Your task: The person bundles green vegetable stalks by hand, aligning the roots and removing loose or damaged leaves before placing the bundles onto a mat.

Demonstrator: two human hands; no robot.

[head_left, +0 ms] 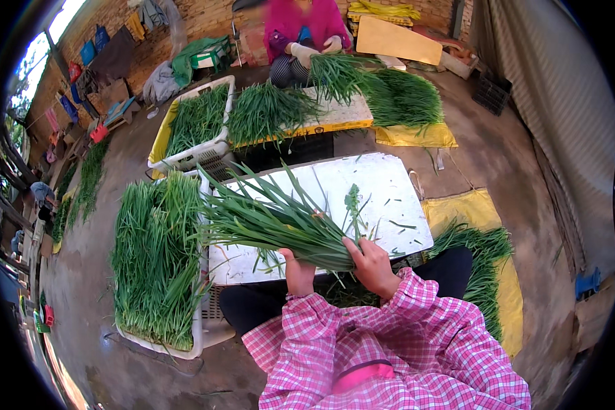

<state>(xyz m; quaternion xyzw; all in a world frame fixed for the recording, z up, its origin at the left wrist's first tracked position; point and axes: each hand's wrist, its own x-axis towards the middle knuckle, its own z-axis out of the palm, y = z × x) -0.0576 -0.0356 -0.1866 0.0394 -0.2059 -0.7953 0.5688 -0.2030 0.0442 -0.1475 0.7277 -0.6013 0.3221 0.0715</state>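
Observation:
A thick bunch of garlic chives (pixel 280 225) lies across both my hands above a white board (pixel 383 178), its leaf tips fanning to the far left. My right hand (pixel 374 268) is closed round the stem end at the right. Under the middle of the bunch is my left hand (pixel 298 273), thumb up along the near side; its other fingers are hidden behind the leaves. A loose leafy green sprig (pixel 352 203) and scattered leaf bits lie on the board beyond my right hand.
A white crate (pixel 198 335) heaped with chives stands at my left, another crate (pixel 229 85) behind it. Chives (pixel 471 249) lie on a yellow sheet (pixel 509 301) at my right. Across from me, a person in gloves (pixel 306 51) handles chives at a second board (pixel 345 113).

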